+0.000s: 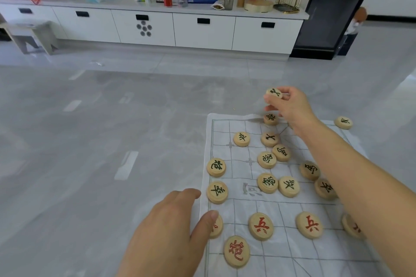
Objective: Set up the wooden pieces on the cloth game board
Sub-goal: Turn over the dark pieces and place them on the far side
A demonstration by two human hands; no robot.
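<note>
The right hand [290, 105] is raised over the cloth board [225, 126] at its 12 o'clock edge. It pinches one black-marked piece [274, 92] between thumb and fingertips. The left hand [171, 227] lies at 8 o'clock, fingers loosely together, and its thumb tip touches a red-marked piece [218, 228]. Other black pieces [267, 159] lie scattered on the far half, and the red pieces [260, 226] on the near half.

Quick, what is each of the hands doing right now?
Left hand: open, thumb resting on a red-marked wooden piece.
Right hand: pinching a black-marked wooden piece, held up in the air.
</note>
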